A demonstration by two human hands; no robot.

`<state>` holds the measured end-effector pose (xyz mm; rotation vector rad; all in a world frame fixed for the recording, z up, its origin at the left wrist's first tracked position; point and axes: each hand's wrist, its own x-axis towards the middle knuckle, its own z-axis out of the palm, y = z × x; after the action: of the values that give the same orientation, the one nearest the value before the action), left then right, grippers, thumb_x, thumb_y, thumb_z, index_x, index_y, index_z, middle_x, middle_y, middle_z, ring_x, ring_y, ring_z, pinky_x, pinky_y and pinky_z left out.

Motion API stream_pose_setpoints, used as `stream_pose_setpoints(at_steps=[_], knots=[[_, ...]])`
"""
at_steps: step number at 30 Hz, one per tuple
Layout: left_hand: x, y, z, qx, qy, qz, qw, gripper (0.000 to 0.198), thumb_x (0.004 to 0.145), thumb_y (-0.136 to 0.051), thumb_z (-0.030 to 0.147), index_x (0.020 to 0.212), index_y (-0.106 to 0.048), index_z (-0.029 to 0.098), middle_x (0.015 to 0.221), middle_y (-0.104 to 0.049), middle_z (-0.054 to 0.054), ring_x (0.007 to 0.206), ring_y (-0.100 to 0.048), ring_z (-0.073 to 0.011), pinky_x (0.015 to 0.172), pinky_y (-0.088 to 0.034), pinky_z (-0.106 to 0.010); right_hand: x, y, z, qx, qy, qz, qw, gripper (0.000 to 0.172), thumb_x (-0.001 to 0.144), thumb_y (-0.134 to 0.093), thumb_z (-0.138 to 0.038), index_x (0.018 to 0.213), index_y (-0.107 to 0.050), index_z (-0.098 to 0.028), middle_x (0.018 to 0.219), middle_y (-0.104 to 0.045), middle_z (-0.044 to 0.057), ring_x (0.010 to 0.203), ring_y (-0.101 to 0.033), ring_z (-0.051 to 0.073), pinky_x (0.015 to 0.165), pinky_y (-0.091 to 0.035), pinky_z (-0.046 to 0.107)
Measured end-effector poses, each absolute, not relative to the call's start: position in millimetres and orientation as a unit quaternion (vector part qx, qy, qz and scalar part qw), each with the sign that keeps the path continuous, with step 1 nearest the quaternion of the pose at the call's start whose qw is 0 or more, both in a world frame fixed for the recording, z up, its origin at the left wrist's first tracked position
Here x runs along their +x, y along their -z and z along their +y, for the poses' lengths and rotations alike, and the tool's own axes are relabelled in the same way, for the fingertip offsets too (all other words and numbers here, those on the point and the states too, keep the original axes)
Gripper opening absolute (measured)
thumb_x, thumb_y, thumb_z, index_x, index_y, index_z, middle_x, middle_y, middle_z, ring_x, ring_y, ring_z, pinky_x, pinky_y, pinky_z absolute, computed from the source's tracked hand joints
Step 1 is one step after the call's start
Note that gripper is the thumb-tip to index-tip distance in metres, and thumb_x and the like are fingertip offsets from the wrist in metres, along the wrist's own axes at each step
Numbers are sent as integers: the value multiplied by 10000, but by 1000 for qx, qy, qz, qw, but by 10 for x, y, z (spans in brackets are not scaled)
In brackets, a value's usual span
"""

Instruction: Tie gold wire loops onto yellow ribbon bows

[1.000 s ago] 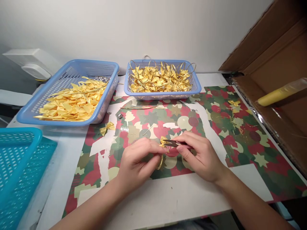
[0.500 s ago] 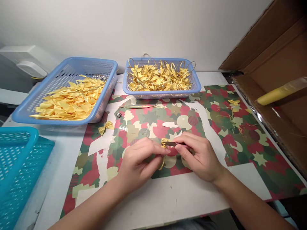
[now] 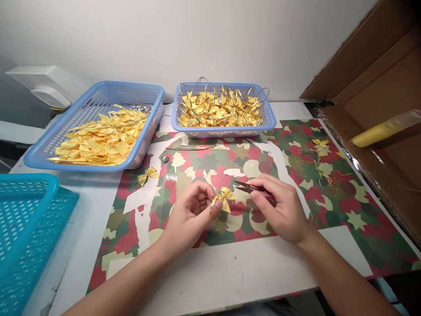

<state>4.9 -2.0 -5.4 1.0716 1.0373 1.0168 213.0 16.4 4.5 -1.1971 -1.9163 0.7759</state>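
Note:
Between the thumb and fingers of my left hand (image 3: 197,206) is a yellow ribbon bow (image 3: 225,199) with a loop of gold cord on it. My right hand (image 3: 283,206) grips a pair of small thread snips (image 3: 245,187), whose dark blades are apart and point left toward the bow without touching it. Another yellow bow (image 3: 148,176) lies on the patterned paper to the left, near a small silver bell (image 3: 165,159). Strands of gold cord (image 3: 197,148) lie behind my hands.
A blue basket (image 3: 42,162) of yellow bows stands at the left, and another blue basket (image 3: 223,130) of corded bows at the back. A teal basket (image 3: 67,210) is at the near left. On the right are a cardboard box (image 3: 368,79), a yellow tube (image 3: 378,131) and thread scraps (image 3: 324,169).
The snips have drawn back right from the bow and their blades have parted. My left hand has turned, so the bow and its cord loop now show more fully.

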Motion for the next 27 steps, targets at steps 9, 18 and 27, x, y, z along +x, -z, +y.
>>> stream_pose_setpoints(at_steps=[9,18,27], knots=[[51,36,-14,441,-441,451,639,188,836,-708,291,828,-551,188,706,-586,22,610,-546,-78,538,-455,-165,2103,2,151,-356,-156,-841,377,178,884,-616,-222,1037,-682,-158,656,-608,13,522,-514,103,435,-390,222],[47,52,-57,483,-440,462,599,155,849,-691,250,821,-552,187,722,-581,26,614,-545,-73,541,-463,-167,2110,20,135,-351,-119,-842,393,255,855,-647,-174,1108,-668,-194,722,-661,26,568,-597,112,463,-478,211],[46,74,-67,505,-437,462,584,132,863,-678,228,832,-556,191,745,-589,29,631,-558,-63,556,-480,-153,2102,25,136,-338,-86,-853,390,253,848,-668,-147,1100,-673,-163,681,-635,24,546,-557,112,451,-428,229]])
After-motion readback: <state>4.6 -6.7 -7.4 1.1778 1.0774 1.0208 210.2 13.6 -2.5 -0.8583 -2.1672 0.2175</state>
